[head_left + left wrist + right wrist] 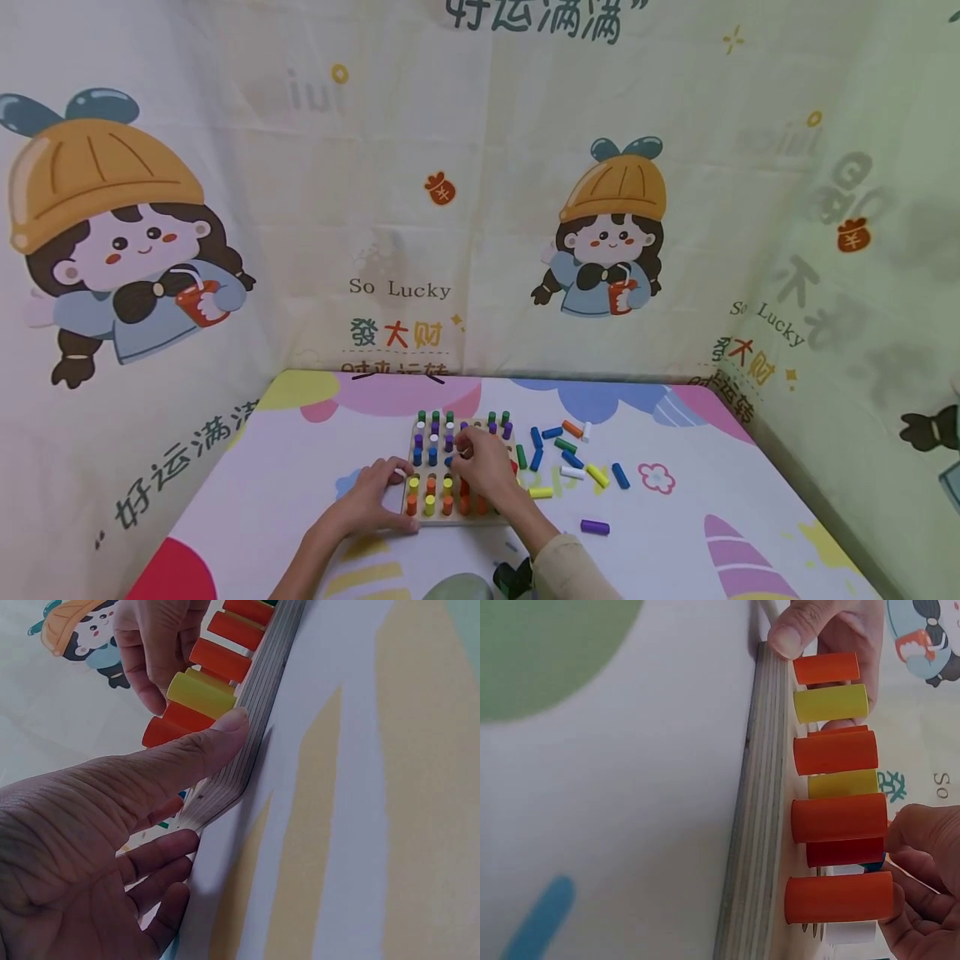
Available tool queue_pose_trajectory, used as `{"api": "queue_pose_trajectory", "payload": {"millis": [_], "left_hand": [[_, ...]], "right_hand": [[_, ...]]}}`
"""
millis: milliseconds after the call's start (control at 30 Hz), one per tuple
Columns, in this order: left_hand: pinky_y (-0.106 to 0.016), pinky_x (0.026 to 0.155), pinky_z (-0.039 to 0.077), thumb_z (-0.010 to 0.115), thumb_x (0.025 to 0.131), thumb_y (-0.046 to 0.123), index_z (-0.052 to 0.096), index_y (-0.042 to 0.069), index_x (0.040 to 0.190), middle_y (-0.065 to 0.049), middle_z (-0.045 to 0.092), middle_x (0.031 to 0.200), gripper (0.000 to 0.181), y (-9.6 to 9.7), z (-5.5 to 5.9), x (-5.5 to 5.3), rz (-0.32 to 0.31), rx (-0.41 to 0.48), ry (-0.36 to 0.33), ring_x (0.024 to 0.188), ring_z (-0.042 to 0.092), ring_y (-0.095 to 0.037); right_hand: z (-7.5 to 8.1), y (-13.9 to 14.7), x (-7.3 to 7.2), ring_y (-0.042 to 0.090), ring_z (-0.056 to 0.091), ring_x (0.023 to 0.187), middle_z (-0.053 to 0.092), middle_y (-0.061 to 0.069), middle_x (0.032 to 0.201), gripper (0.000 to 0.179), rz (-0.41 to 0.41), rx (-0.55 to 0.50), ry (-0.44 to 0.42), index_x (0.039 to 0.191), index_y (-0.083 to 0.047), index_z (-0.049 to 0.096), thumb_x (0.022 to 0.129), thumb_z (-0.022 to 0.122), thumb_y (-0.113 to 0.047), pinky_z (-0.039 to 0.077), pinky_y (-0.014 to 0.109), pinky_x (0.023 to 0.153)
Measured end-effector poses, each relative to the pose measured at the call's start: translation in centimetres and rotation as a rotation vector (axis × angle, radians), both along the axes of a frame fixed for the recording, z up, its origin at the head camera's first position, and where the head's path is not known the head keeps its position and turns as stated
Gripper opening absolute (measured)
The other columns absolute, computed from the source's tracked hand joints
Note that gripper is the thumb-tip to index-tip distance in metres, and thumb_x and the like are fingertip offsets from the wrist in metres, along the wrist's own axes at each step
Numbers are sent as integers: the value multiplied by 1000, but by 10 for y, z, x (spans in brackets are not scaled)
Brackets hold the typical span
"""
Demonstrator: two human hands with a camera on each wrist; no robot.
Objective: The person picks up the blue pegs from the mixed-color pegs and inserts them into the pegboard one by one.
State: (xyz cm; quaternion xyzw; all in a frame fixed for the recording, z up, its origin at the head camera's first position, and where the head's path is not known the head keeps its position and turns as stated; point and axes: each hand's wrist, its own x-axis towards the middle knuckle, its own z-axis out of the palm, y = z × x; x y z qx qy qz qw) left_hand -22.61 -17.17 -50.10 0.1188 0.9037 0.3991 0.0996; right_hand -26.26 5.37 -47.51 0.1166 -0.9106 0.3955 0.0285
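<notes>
A wooden pegboard stands on the table with several rows of colored pegs upright in it. My left hand is at its near left corner. The thumb presses the front edge, and loosely bent fingers rest along the left side. Over the middle of the board, my right hand pinches a blue peg with thumb and fingertips, in line with two other blue pegs. Orange pegs and a yellow peg line the front row. The right hand hides part of the board's right side.
Loose pegs lie to the right of the board: several blue ones, yellow pegs, white pegs, green pegs, an orange peg and a purple peg. A printed cloth hangs behind the table.
</notes>
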Motion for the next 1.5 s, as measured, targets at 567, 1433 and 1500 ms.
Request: {"api": "queue_pose_trajectory", "payload": {"millis": [567, 1433, 1500], "left_hand": [[-66, 100, 40, 96, 69, 38, 56, 17, 122, -9, 59, 121, 69, 1, -2, 3, 2, -2, 14, 118, 48, -36], [-67, 100, 39, 95, 70, 38, 55, 17, 123, -11, 59, 123, 69, -1, -1, 2, -20, -3, 45, 120, 47, -38], [-66, 100, 39, 95, 70, 39, 55, 18, 122, -10, 59, 123, 69, -1, -2, 2, -8, -10, 38, 120, 48, -38]], "right_hand": [[-1, -5, -1, 16, 65, 88, 71, 3, 101, 17, 11, -57, 58, 110, -7, 71, 94, 75, -12, 59, 30, 78], [7, 1, 30, 14, 64, 88, 71, -2, 97, 20, -55, -181, 147, 105, -10, 73, 90, 81, -19, 55, 22, 77], [7, 3, 33, 15, 65, 87, 71, -2, 98, 21, -53, -189, 159, 106, -10, 73, 89, 81, -19, 57, 25, 77]]}}
